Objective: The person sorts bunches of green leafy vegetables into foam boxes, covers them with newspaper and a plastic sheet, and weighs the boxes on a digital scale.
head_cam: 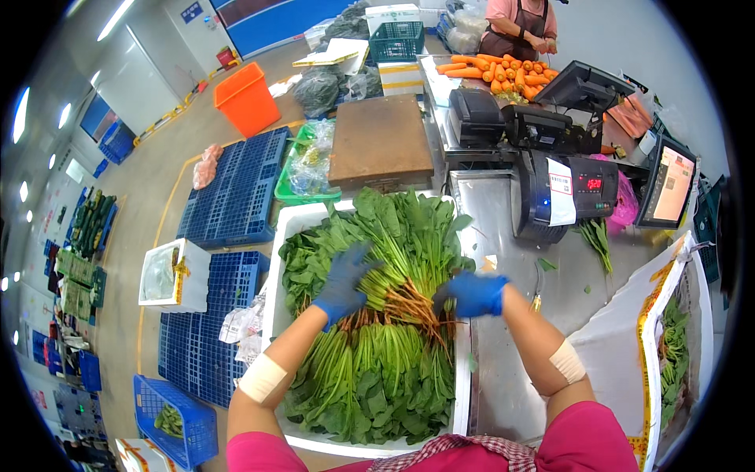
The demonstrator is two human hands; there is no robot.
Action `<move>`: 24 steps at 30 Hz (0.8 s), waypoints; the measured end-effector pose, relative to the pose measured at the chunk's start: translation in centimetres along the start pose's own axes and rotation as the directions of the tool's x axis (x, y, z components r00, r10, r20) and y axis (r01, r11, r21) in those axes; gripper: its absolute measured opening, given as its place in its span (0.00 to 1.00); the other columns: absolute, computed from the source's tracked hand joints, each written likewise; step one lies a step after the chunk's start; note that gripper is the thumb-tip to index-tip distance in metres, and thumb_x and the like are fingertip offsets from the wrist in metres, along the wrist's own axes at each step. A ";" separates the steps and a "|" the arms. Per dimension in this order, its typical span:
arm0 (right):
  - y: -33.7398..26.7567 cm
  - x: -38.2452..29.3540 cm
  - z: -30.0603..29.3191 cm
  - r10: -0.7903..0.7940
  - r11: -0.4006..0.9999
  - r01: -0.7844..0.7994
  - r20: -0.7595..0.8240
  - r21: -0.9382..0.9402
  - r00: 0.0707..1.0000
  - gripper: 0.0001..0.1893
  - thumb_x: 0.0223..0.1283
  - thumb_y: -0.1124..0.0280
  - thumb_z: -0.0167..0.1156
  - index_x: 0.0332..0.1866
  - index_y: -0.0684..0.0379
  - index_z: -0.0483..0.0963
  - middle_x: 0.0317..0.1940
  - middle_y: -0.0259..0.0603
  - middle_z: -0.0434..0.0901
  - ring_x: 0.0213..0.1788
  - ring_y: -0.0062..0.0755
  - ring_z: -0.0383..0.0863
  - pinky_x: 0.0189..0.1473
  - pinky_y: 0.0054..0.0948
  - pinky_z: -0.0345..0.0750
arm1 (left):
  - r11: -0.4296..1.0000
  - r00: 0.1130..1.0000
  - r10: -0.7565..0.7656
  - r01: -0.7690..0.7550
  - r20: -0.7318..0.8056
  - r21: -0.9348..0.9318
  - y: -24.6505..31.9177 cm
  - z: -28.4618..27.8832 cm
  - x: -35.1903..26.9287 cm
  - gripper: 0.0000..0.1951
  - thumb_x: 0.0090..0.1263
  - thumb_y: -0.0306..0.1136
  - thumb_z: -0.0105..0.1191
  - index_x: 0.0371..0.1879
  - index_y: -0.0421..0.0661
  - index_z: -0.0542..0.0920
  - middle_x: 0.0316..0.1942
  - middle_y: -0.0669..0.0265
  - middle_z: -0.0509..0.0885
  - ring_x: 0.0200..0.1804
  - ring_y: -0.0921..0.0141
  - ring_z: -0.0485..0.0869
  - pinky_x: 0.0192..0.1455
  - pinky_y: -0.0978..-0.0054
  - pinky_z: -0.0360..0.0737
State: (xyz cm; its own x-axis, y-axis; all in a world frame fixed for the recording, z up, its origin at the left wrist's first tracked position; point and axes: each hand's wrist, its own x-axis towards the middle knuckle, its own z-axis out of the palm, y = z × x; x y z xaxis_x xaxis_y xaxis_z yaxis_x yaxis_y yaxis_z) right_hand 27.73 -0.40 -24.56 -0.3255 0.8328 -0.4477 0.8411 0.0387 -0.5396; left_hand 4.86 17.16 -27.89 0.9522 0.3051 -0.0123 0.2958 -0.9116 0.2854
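A white foam box stands before me, filled with leafy greens that look like spinach. The front greens lie with their leaves towards me, and the back greens point away. Their reddish roots meet in the middle. My left hand, in a blue and dark glove, is over the left side of the stems, its fingers blurred. From the right, my right hand in a similar glove reaches the box's rim beside the roots. Motion blur hides whether either hand grips any stems.
A steel table runs along the right, with a label-printing scale and a screen. Carrots are heaped beyond, near another person. Blue pallets and an orange bin stand left. Another foam box is right.
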 end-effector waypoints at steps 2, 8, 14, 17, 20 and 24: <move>-0.5 0.3 -2.3 0.457 0.790 -0.149 -0.410 0.594 0.789 0.15 0.51 0.68 0.54 0.44 0.58 0.79 0.38 0.48 0.81 0.44 0.45 0.79 0.49 0.36 0.75 | 0.886 0.833 -0.420 0.291 -0.361 -0.361 -0.2 0.2 0.1 0.44 0.49 0.33 0.62 0.69 0.55 0.55 0.69 0.47 0.50 0.71 0.51 0.50 0.72 0.53 0.47; -1.1 11.5 5.3 0.504 0.815 -0.521 -0.754 0.254 0.421 0.44 0.59 0.50 0.52 0.73 0.50 0.36 0.70 0.65 0.35 0.72 0.57 0.43 0.69 0.40 0.55 | 0.588 0.597 -0.798 0.739 -0.085 -0.328 1.8 4.4 6.3 0.53 0.50 0.64 0.57 0.72 0.59 0.43 0.70 0.38 0.40 0.69 0.36 0.44 0.68 0.44 0.49; 0.9 13.7 9.3 0.713 0.675 -0.273 -0.511 0.686 0.480 0.47 0.59 0.54 0.52 0.73 0.48 0.27 0.73 0.52 0.28 0.74 0.54 0.36 0.65 0.46 0.60 | 0.876 0.821 -0.480 0.470 -0.311 -0.111 0.0 10.3 6.5 0.47 0.55 0.64 0.52 0.70 0.51 0.52 0.65 0.37 0.58 0.69 0.41 0.49 0.71 0.46 0.35; 1.8 14.1 9.3 0.731 0.655 -0.305 -0.478 0.692 0.487 0.48 0.58 0.53 0.53 0.72 0.50 0.26 0.73 0.51 0.27 0.74 0.55 0.37 0.66 0.44 0.60 | 0.871 0.823 -0.491 0.466 -0.284 -0.154 -0.2 10.5 6.9 0.46 0.55 0.63 0.52 0.70 0.50 0.54 0.64 0.40 0.60 0.70 0.41 0.48 0.71 0.46 0.32; 3.1 11.9 7.7 0.665 0.720 -0.324 -0.478 0.614 0.574 0.44 0.58 0.54 0.55 0.72 0.55 0.38 0.71 0.55 0.41 0.71 0.54 0.48 0.65 0.39 0.61 | 0.876 0.872 -0.439 0.361 -0.217 -0.322 -0.7 9.7 6.1 0.48 0.56 0.66 0.50 0.71 0.51 0.49 0.67 0.43 0.57 0.70 0.40 0.47 0.71 0.47 0.32; -2.1 -1.5 3.6 0.478 0.666 0.148 -0.571 0.731 0.667 0.30 0.59 0.61 0.56 0.66 0.57 0.61 0.61 0.56 0.66 0.62 0.47 0.68 0.61 0.32 0.67 | 0.833 0.886 -0.461 0.413 -0.048 -0.369 -1.9 6.1 3.5 0.46 0.58 0.61 0.53 0.71 0.54 0.48 0.67 0.45 0.57 0.70 0.45 0.50 0.72 0.51 0.38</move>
State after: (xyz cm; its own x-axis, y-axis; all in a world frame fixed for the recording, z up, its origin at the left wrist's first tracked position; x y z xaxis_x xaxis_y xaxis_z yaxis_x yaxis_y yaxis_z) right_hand 24.87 -3.71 -25.30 0.4315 0.8896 -0.1499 0.1965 -0.2548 -0.9468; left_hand 8.10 18.26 -34.35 0.7037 0.7039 -0.0961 0.6117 -0.5316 0.5858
